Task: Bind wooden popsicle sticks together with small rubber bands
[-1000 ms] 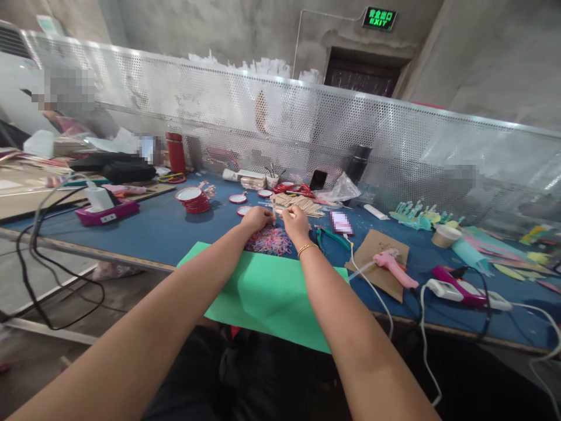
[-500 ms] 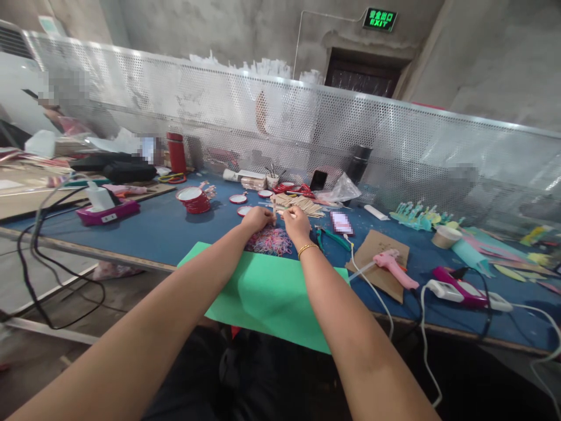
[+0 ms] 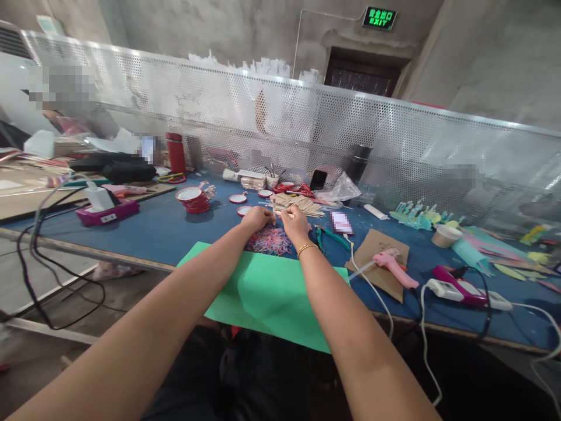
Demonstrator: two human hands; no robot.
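Left hand (image 3: 258,220) pinched on a thin pale strip (image 3: 274,209), strip standing roughly upright between the two hands, above the worktop (image 3: 153,225). Right hand (image 3: 296,224) just beside it, fingertips closed together on a small pale piece (image 3: 286,214) that points toward the strip; too small to say what it is, and can't tell whether the two touch. Gold bracelet (image 3: 307,248) on the right wrist. Under and between the hands: tangled heap of thin multicoloured loops (image 3: 270,241), pink, blue, white. Green sheet (image 3: 267,286) nearest the body, hanging over the worktop's front edge, forearms above it. Just past the hands, loose pile of flat wooden sticks (image 3: 307,204). Beyond and left, single red-rimmed white discs (image 3: 238,199) lying flat, plus a stack of similar discs (image 3: 196,203) farther left. Right of the right hand: teal-handled pliers (image 3: 333,238), phone with lit screen (image 3: 340,223) on a white cable, then pink glue gun (image 3: 392,268) resting on brown cardboard (image 3: 372,248). Purple power strip (image 3: 467,287) farther right, another purple power strip (image 3: 109,213) at left. Red bottle (image 3: 176,155) upright near the perforated metal divider (image 3: 210,105).
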